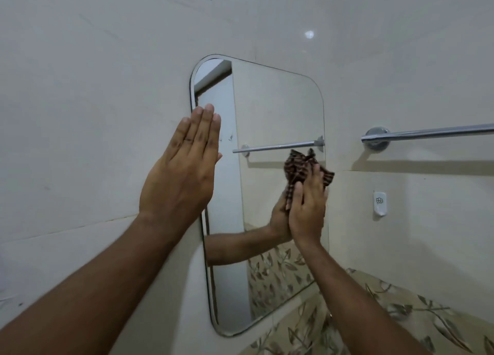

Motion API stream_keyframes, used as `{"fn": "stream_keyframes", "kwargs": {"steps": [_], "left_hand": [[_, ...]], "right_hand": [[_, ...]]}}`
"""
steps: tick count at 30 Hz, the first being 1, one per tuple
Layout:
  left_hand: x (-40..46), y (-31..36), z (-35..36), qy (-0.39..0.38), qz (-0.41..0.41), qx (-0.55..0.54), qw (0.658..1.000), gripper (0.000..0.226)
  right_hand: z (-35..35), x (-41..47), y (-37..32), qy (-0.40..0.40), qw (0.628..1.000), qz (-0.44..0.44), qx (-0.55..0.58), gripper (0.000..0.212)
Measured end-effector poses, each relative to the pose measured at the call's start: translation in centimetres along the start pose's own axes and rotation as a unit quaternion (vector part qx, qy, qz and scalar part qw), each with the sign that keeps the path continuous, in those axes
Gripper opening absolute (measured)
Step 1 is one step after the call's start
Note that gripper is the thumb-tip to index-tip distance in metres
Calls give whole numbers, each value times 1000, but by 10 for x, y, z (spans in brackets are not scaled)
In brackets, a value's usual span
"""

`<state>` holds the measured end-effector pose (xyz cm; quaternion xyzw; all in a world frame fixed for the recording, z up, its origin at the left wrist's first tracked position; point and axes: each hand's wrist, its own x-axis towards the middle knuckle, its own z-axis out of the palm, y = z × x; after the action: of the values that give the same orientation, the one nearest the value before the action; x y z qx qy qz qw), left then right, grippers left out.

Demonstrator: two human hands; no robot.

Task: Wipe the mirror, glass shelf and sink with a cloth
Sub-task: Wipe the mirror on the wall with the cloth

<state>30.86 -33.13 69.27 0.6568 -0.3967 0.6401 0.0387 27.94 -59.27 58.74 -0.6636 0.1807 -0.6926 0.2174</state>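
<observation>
Right hand pressing checked cloth on mirror, left hand flat, fingers straight, empty

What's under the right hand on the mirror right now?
A dark checked cloth, pressed to the mirror by the right hand. The glass beneath is covered, so its state cannot be seen.

Cream tiled wall carries everything here: a round-cornered mirror mounted flat on it, a chrome towel bar fixed just to its right, and below the bar a small white holder, possibly a hook.
</observation>
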Motion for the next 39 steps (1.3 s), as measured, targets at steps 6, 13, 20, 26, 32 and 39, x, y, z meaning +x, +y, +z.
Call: {"fn": "stream_keyframes", "kwargs": {"steps": [6, 13, 20, 26, 32, 39], "left_hand": [[0, 0, 1, 0, 0, -9, 1000, 53], [2, 0, -1, 13, 1, -37, 999, 54], [4, 0, -4, 13, -12, -66, 998, 57], [3, 1, -3, 14, -4, -45, 999, 55], [0, 0, 1, 6, 16, 1, 1000, 53], [0, -1, 2, 1, 12, 6, 1000, 53]], "right_hand": [[4, 23, -25, 18, 978, 209, 13, 52], [10, -7, -125, -41, 994, -100, 5, 53], [-6, -92, -104, -132, 936, -323, -32, 52], [-17, -104, -22, -152, 916, -370, -43, 53], [-12, -44, 5, -61, 991, -119, 8, 54], [-8, -28, 52, -12, 989, 143, 26, 57]]}}
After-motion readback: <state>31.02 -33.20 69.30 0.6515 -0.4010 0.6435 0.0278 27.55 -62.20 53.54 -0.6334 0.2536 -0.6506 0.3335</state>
